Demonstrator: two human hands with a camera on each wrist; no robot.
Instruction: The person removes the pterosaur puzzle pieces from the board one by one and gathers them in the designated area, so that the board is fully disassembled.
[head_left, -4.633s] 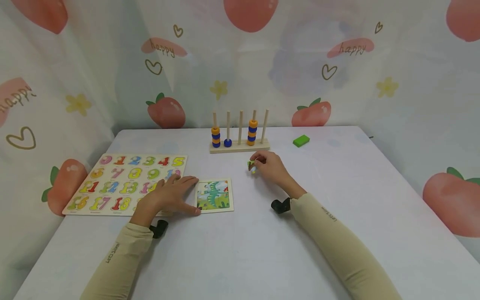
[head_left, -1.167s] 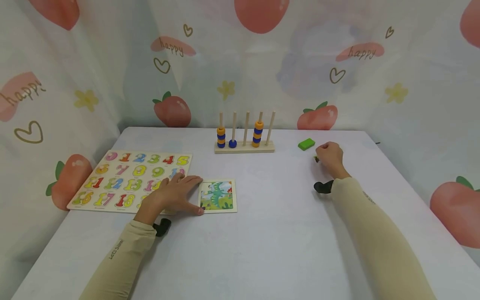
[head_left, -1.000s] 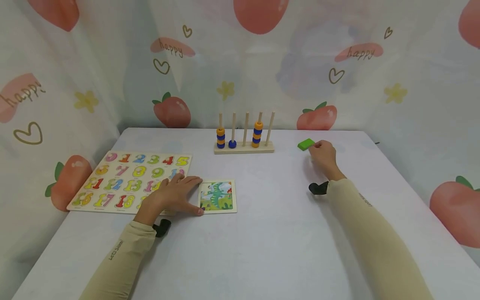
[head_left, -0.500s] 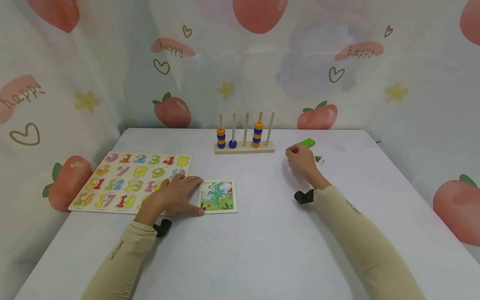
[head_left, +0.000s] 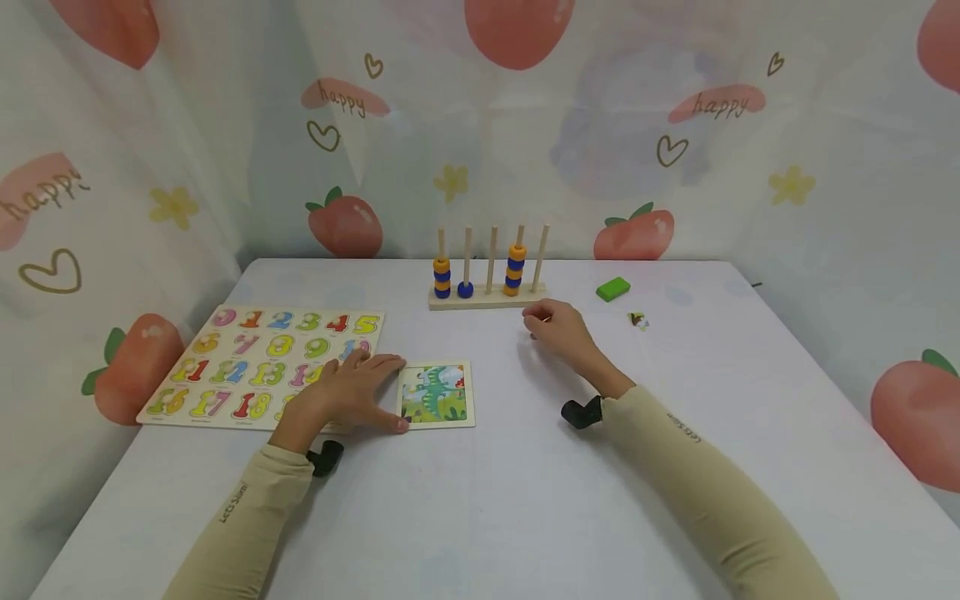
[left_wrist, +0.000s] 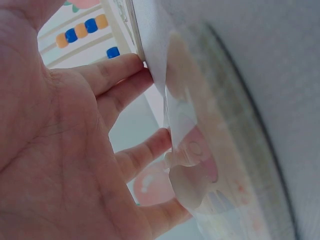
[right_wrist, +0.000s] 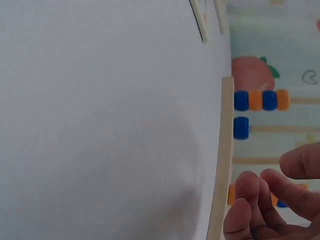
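Observation:
My left hand [head_left: 341, 396] spreads over the corner of the number board [head_left: 258, 367], fingers fairly straight. Its thumb and index fingertips touch the left edge of a small framed dinosaur jigsaw puzzle [head_left: 435, 393]. In the left wrist view, the left fingers [left_wrist: 140, 155] look extended along the board. My right hand [head_left: 566, 337] hovers in front of the bead abacus [head_left: 487, 300], fingers loosely bent. The right wrist view shows a gap between thumb [right_wrist: 302, 161] and index finger, with nothing held. A small puzzle piece [head_left: 638, 321] lies on the table to its right.
Behind the puzzle piece sits a green block [head_left: 613, 289]. The abacus has orange and blue beads on some pegs. A white cloth covers the table [head_left: 510, 517], and a printed curtain [head_left: 570, 125] hangs around its back and sides.
Earlier my right hand pinched the puzzle piece and carried it right. The piece now lies near the green block, released. The right hand has come back left; the left hand has stayed put.

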